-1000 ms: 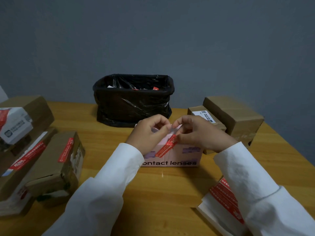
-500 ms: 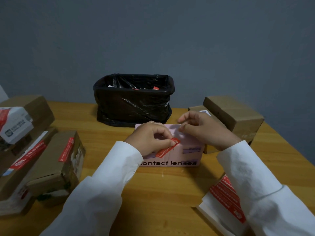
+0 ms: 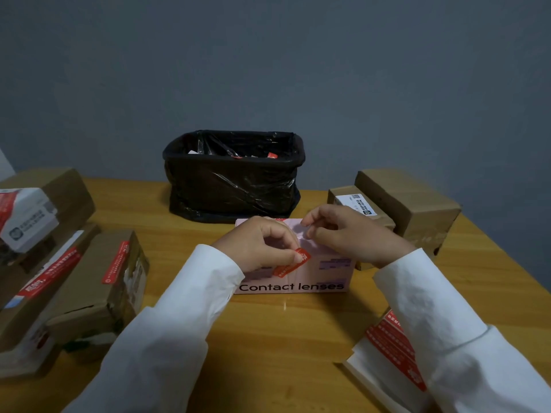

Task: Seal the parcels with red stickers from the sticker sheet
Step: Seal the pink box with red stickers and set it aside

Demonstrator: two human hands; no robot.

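Red sticker (image 3: 293,262) under left hand (image 3: 262,244) on pink box (image 3: 325,263)

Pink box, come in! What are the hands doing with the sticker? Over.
Left hand pinching red sticker against pink box. Right hand pinching a clear strip above the box top. Sticker sheet near right sleeve. Nothing blocking.

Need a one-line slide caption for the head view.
Left hand presses a red sticker onto the pink contact-lens box; right hand hovers beside it.
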